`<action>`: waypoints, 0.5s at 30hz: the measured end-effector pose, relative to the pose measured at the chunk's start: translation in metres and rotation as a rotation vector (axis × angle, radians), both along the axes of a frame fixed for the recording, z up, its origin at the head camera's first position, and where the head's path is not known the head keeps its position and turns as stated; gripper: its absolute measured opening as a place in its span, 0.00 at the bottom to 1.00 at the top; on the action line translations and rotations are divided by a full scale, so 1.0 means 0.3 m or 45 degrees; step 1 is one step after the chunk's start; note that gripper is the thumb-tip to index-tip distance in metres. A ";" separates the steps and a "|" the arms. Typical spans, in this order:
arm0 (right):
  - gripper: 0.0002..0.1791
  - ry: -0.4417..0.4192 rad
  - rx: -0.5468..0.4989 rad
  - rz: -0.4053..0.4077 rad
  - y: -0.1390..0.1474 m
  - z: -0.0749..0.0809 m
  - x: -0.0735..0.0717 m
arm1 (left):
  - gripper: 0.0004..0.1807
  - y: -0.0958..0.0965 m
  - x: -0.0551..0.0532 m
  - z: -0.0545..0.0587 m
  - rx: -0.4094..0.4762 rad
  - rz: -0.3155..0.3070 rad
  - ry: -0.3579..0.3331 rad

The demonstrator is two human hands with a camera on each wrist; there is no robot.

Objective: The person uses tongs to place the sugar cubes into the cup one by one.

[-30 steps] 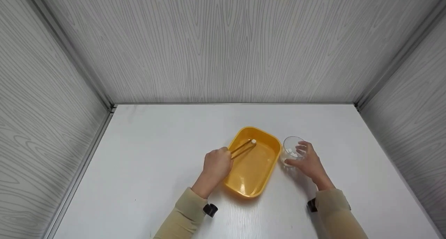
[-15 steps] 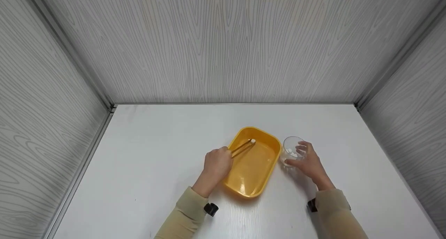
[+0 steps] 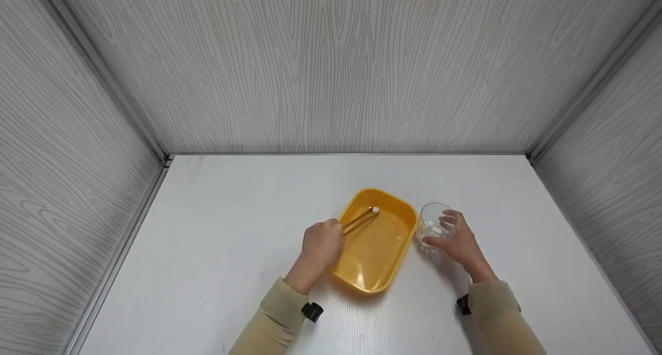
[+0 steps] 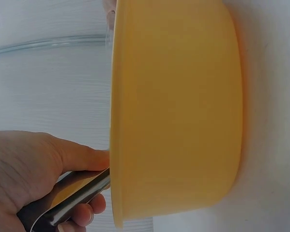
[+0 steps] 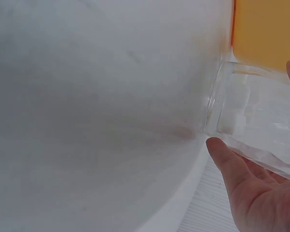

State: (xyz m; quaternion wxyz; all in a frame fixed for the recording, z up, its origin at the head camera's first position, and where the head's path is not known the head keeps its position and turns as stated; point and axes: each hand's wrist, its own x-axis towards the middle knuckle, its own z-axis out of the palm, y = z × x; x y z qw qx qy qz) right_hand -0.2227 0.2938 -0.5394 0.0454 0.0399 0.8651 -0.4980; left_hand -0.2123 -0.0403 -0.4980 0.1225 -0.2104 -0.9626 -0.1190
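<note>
My left hand (image 3: 321, 245) grips a pair of metal tongs (image 4: 69, 205) over the left rim of a yellow plastic basin (image 3: 368, 272). At the tips of the tongs, inside the basin, is a small white cube-like piece (image 3: 375, 210); whether it touches the bottom I cannot tell. To the right of the basin stands a clear drinking glass (image 5: 261, 111) with several whitish pieces at its bottom. My right hand (image 3: 459, 243) holds this glass from the right, its thumb near the base in the right wrist view.
A white table (image 3: 248, 205) lies under everything. Grey wood-grain panels (image 3: 331, 70) enclose it at the back and both sides. Black wrist cameras (image 3: 312, 311) sit on both forearms at the sleeve cuffs.
The tongs' tips and the white piece have shifted very slightly to the left. Both hands, the basin and the glass stay in place.
</note>
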 end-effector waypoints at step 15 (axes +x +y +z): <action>0.53 -0.013 -0.015 -0.012 -0.003 -0.003 0.004 | 0.09 -0.019 0.022 0.015 0.020 0.005 -0.035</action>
